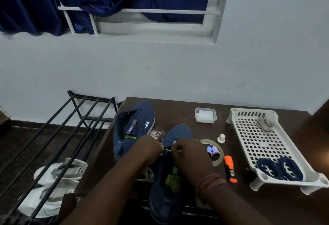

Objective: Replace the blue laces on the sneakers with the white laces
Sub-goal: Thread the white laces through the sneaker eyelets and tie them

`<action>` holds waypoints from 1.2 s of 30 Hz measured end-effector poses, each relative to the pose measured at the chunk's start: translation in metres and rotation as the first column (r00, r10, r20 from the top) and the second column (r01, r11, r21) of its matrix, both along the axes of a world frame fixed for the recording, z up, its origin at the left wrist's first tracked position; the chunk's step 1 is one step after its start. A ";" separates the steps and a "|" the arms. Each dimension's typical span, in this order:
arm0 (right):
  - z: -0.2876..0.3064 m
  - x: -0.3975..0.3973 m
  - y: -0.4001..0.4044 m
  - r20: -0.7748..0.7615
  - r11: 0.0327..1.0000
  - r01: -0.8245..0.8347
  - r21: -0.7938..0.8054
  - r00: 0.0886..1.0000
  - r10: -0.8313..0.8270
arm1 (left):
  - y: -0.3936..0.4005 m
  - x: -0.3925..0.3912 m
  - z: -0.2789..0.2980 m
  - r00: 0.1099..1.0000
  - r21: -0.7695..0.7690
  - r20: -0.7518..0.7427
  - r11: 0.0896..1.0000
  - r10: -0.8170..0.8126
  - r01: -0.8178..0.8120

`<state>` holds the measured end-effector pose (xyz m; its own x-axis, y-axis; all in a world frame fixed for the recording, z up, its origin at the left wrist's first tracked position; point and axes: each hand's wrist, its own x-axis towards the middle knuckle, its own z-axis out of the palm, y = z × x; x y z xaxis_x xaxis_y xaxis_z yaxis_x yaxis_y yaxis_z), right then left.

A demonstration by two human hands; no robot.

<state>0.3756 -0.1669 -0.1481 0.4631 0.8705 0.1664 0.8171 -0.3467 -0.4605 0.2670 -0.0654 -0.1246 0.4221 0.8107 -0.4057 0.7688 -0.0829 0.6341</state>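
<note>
Both hands pinch at the eyelets of the near sneaker [170, 171] on the surface: left hand [149, 147] and right hand [187, 151] each nip white lace [148, 173]. A slack end could slip back out. Fingertips hide the eyelets; blue laces [279, 168] lie in the tray [249, 135] right of the sneaker.

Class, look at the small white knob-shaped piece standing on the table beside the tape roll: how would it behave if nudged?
The white knob looks small and plastic, so probably light. It stands on a wider round base, so it may slide before tipping. Once tipped, its round shape would likely roll toward the tape roll.
</note>
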 end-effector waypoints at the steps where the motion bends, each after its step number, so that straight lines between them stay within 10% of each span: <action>1: -0.002 -0.003 0.000 0.006 1.000 0.011 0.021 1.000 -0.011 | -0.001 0.000 0.001 1.000 -0.019 -0.010 1.000 0.023 -0.024; 20: -0.004 -0.020 0.001 0.385 0.991 0.118 -0.061 0.919 -0.086 | -0.005 -0.004 0.008 0.949 -0.387 0.223 0.913 0.225 -0.125; 36: -0.008 -0.010 0.005 0.237 0.981 0.140 -0.132 0.966 -0.106 | -0.003 0.000 0.012 0.959 -0.423 0.232 0.905 0.165 -0.053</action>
<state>0.3653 -0.1619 -0.1559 0.5330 0.8318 0.1552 0.8412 -0.5010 -0.2035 0.2674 -0.0685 -0.1123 0.4749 0.6433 -0.6005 0.5645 0.3008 0.7687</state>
